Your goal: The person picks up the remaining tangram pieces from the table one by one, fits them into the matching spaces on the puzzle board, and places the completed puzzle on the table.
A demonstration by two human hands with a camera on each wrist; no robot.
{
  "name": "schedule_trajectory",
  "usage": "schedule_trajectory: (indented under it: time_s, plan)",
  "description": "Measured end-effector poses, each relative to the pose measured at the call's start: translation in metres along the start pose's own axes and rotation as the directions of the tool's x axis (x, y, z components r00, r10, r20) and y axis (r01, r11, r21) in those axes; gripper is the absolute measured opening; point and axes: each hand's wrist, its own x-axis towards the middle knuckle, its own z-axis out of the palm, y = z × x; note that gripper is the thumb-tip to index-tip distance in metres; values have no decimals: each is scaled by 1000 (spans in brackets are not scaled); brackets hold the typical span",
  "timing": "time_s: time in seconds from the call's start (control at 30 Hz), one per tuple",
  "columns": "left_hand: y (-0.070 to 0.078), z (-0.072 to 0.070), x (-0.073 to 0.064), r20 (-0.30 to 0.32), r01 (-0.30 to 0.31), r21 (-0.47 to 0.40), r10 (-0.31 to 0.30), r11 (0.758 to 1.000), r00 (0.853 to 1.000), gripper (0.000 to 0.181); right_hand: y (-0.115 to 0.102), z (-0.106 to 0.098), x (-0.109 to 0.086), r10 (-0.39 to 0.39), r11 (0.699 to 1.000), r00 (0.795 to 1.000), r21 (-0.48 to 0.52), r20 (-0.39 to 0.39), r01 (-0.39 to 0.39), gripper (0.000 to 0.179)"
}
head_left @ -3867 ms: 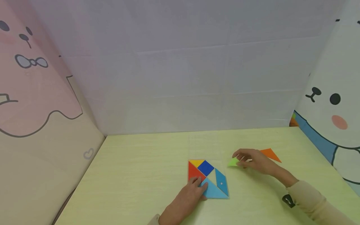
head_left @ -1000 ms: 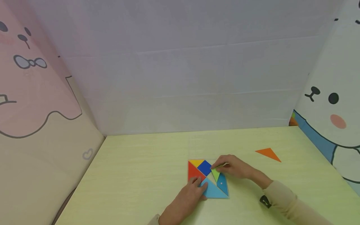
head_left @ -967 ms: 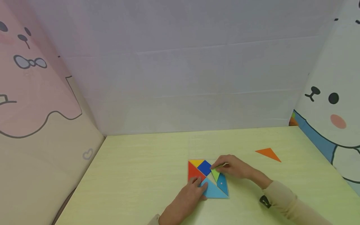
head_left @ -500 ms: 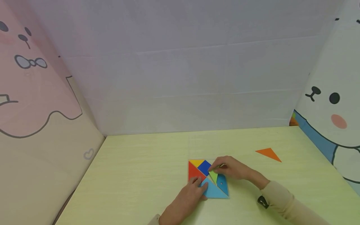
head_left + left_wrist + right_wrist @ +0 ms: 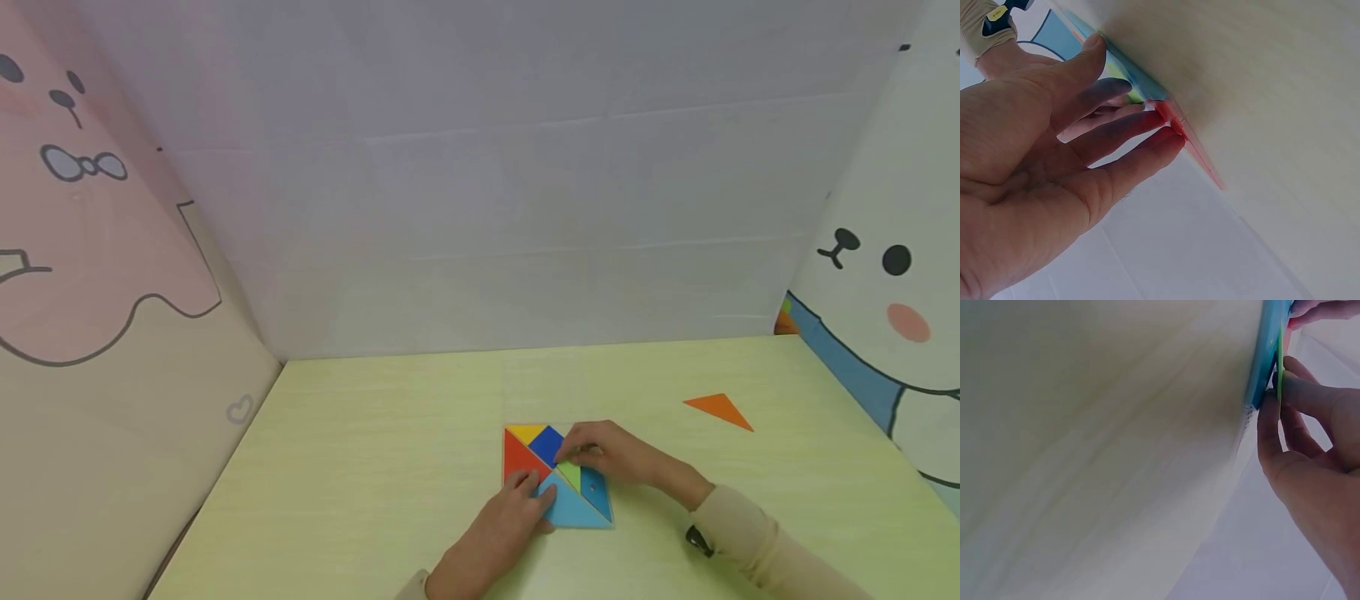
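A thin green tangram triangle [image 5: 572, 475] is pinched between the thumb and fingers of my right hand [image 5: 626, 454]. In the right wrist view the green piece [image 5: 1280, 369] shows edge-on, tilted against the tray's blue side. Around it in a shallow clear tray [image 5: 503, 457] lie a yellow triangle [image 5: 527, 432], a dark blue square [image 5: 546, 446], a red triangle [image 5: 521, 457], a light blue triangle [image 5: 573, 508] and a blue parallelogram [image 5: 594, 492]. My left hand [image 5: 495, 525] rests on the near left of the tray, fingertips on the red piece, fingers loosely extended.
An orange triangle [image 5: 720, 411] lies apart on the pale yellow table [image 5: 360, 450], to the right of and beyond the tray. A grey-white cloth [image 5: 480, 208] hangs behind the table. Printed cartoon panels stand at both sides.
My right hand has picked up the green triangle from the table, carried it left to the tray and lowered it between the dark blue square and the parallelogram. My left hand has stayed put.
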Motion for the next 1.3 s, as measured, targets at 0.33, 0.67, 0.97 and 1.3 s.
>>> schedule_trajectory:
  time_s: [0.33, 0.67, 0.97, 1.3]
  plan:
    - [0, 1, 1, 5, 9, -3, -9, 1000, 1000, 45, -6, 3, 0, 27, 997, 999, -72, -24, -29, 16]
    - [1, -1, 1, 26, 22, -9, -22, 1000, 999, 47, -13, 6, 0, 138, 977, 990, -158, -30, -141, 19]
    - [1, -1, 3, 46, 36, -10, -35, 999, 998, 48, -16, 7, 0, 211, 963, 976, -160, -49, -216, 25]
    - [2, 0, 2, 24, 23, 6, -23, 1000, 999, 47, -17, 11, -1, 157, 969, 984, -182, -82, -170, 23]
